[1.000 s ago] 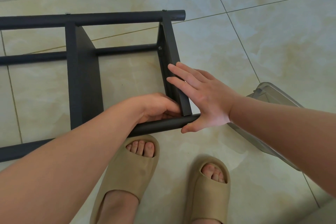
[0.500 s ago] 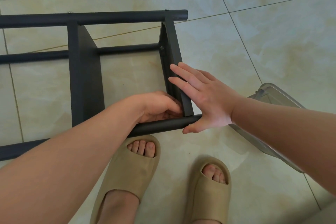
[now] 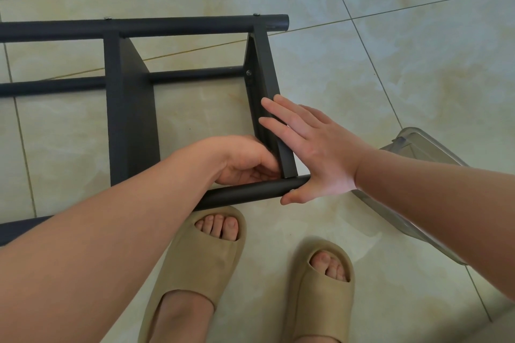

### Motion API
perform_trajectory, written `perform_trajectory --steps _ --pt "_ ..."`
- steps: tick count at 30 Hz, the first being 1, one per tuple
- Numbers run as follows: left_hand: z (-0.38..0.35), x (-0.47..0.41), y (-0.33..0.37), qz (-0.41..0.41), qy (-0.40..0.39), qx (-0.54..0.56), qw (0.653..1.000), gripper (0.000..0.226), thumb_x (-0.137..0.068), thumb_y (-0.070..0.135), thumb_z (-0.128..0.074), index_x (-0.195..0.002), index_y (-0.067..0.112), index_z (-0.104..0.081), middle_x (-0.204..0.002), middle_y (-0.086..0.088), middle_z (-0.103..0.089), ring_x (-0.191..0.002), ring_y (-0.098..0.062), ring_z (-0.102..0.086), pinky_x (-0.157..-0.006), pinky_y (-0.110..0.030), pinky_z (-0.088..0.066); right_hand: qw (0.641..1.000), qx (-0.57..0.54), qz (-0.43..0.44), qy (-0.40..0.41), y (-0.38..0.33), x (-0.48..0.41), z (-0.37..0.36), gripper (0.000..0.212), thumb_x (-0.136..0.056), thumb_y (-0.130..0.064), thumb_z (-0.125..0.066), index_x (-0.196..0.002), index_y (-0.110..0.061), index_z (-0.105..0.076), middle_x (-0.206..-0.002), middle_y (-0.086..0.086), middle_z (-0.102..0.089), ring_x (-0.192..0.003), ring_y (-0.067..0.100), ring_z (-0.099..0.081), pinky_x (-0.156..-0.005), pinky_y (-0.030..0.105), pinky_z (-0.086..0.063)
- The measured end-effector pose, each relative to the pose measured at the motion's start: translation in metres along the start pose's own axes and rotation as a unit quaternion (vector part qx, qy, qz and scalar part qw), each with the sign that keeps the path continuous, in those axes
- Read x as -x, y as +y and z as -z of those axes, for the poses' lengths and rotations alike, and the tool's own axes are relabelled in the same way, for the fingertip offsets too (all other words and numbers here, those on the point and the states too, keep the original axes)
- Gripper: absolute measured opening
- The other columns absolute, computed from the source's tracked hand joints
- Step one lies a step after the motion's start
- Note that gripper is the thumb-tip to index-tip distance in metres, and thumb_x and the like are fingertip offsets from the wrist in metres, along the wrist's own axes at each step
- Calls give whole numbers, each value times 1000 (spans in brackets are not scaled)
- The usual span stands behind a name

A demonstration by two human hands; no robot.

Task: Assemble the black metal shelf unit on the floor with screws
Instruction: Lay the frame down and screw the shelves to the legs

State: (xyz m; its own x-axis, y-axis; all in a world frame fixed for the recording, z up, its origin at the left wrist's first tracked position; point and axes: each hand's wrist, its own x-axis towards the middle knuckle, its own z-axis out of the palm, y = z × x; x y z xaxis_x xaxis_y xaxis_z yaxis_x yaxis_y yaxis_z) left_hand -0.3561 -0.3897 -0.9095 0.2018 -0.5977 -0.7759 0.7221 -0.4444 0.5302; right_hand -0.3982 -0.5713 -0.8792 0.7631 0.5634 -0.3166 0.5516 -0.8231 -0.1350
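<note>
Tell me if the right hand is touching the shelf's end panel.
Touching. The head view shows the right hand with its straight fingers flat against the end panel, with no gap between them.

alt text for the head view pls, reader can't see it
A person's right hand presses flat against the end panel of a black metal shelf unit lying on a tiled floor; the left hand curls at the panel's lower corner.

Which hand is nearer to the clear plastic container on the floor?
Right hand. It lies flat against the end panel, on the side facing the clear plastic container. The left hand is curled on the panel's other side, farther away.
</note>
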Motion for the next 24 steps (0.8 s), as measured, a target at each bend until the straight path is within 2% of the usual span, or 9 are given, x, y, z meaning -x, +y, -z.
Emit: perform_trajectory --steps 10,12,16,20,24 --pt "1 -3 -10 -44 -18 14 999 19 -90 -14 -51 -96 -1 -64 -83 -15 -68 -76 -24 -70 -71 -31 -58 1000 0 4 6 0 0 0 128 -67 -94 -43 -161 -14 -10 -170 4 9 -156 22 11 -126 45 -12" --pt "1 -3 -10 -42 -18 21 999 17 -91 -12 -52 -97 -1 -64 -83 -15 -69 -75 -24 -70 -72 -31 -58 1000 1 4 6 0 0 0 128 -67 -94 -44 -161 -14 -10 -170 4 9 -156 22 11 -126 46 -13" --pt "0 -5 -11 -24 -4 17 1000 14 -92 -4 -57 -95 1 -69 -88 -16 -73 -81 -26 -71 -84 -39 -56 1000 -3 4 4 0 0 -1 129 -67 -94 -45 -162 -15 -9 -170 4 9 -156 22 11 -126 48 -13" --pt "1 -3 -5 -10 -3 -5 1000 14 -91 -7 -57 -93 2 -69 -86 -16 -73 -80 -26 -72 -77 -36 -57 1000 -3 4 3 0 0 -1 129 -67 -94 -45 -162 -15 -9 -170 4 9 -156 22 11 -126 49 -13" --pt "3 -3 -5 -9 -26 1 1000 17 -92 -9 -55 -95 1 -68 -90 -17 -72 -83 -27 -72 -82 -36 -57 1000 -4 1 -1 0 0 0 129 -66 -95 -44 -161 -15 -8 -170 3 11 -156 21 12 -126 49 -13"
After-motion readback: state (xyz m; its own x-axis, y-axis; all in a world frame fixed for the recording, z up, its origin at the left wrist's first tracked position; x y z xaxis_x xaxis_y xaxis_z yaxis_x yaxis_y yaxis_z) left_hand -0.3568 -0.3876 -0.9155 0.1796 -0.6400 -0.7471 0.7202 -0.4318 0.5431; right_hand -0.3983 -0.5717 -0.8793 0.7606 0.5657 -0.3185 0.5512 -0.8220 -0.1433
